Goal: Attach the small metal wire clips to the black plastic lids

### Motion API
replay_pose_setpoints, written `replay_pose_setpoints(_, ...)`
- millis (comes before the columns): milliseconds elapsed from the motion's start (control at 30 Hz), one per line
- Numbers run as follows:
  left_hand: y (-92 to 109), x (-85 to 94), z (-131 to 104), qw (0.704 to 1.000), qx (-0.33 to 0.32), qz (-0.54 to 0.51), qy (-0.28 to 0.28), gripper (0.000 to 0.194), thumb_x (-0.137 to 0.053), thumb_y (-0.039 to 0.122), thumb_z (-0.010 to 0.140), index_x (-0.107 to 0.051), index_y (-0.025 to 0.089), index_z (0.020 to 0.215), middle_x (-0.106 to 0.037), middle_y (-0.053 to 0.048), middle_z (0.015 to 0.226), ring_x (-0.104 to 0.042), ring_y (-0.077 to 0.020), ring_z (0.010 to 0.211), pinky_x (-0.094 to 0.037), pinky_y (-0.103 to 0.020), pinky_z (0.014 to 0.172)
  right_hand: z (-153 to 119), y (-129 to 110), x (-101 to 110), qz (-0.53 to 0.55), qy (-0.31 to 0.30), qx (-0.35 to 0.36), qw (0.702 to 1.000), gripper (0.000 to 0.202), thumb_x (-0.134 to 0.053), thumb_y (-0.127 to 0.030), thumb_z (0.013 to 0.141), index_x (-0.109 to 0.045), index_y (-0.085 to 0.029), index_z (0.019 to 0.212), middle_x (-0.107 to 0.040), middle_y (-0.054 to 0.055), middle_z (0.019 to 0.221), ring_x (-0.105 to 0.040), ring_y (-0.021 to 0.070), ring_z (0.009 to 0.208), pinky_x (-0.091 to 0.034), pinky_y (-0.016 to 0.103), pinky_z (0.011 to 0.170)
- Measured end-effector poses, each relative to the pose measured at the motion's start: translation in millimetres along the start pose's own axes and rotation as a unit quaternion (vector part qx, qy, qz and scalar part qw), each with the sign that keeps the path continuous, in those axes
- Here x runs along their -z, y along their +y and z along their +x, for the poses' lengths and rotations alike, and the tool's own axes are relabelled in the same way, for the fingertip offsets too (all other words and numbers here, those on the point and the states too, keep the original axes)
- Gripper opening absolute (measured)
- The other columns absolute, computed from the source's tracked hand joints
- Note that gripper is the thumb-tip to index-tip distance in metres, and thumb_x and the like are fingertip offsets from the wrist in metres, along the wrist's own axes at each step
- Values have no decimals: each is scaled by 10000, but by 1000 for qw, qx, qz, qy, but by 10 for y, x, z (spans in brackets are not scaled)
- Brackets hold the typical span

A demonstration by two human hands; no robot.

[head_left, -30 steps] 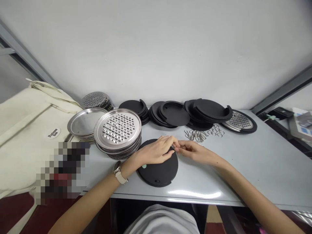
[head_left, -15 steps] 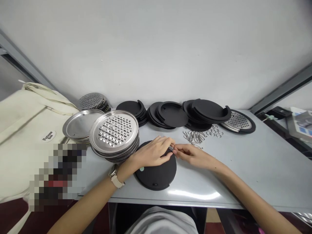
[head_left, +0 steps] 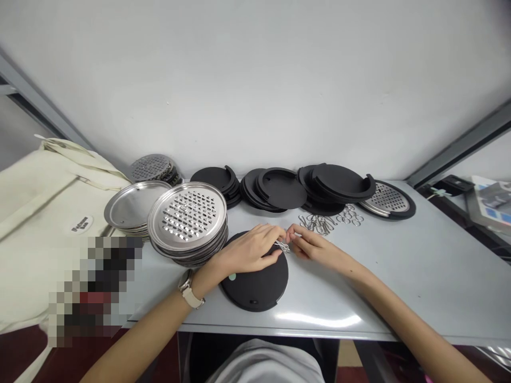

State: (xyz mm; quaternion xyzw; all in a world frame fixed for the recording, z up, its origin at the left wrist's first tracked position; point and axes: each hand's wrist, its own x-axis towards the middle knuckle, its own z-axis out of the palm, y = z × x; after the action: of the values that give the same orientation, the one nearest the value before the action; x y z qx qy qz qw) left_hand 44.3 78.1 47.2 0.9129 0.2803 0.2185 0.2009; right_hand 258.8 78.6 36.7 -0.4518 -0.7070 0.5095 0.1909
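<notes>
My left hand (head_left: 253,249) pinches a small bent-wire metal clip (head_left: 283,246) between thumb and fingers, the clip sticking out to the right. Under this hand lies a round black disc (head_left: 259,287) with a pale green dot and a small slot near its front edge. Just right of the clip, my right hand (head_left: 313,248) has its fingers curled together in a pinch. Whether anything is between those fingertips I cannot make out. Behind the right hand is a loose pile of similar wire clips (head_left: 318,223), with several metal rings (head_left: 351,215) beside it.
Left of the disc rise stacks of round steel grater plates (head_left: 189,215) and plain steel discs (head_left: 136,202). Along the wall stand stacks of black round holders (head_left: 281,187). A grater in a black holder (head_left: 389,199) lies at right. A cream bag (head_left: 48,213) covers the left side.
My right fingers have come off the clip and drawn slightly up and apart from my left hand. More of the clip shows now. My left hand stays over the disc.
</notes>
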Motion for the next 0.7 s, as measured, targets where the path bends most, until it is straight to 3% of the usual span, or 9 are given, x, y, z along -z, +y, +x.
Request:
replay_pose_setpoints(267,-7,10,-8,1000,-8,22,-11,197,-493,168,891,-432,184,1078,-549,-59,1026,-527,-210,1007,-438,-352,914,49,26,-11,-36,17,7,999,368,-343,-471,941,-448,-194,723,-389,-56,546,-350,99,494,-321,239,513)
replay_pose_setpoints(433,-16,-2,-7,999,-13,36,-9,192,-486,178,893,-433,187,1077,-553,-61,1026,-531,-220,993,-439,-368,895,37,-30,-35,20,22,45,999,256,-404,-451,923,-479,-206,931,-508,-20,724,-466,106,554,-405,251,569)
replay_pose_setpoints(500,-15,-7,-7,999,-13,40,-8,180,-486,180,892,-437,186,1065,-554,-59,1003,-536,-220,976,-442,-367,880,26,-46,-41,12,8,37,999,249,-439,-446,910,-494,-203,916,-512,-16,724,-495,114,582,-415,254,584)
replay_pose_setpoints(700,-2,-4,-3,999,-15,35,0,185,-481,167,888,-439,193,1066,-558,-54,993,-543,-210,970,-444,-365,878,24,-2,-52,-55,-1,38,998,254,-498,-436,882,-517,-193,808,-416,-50,596,-392,105,546,-331,229,515)
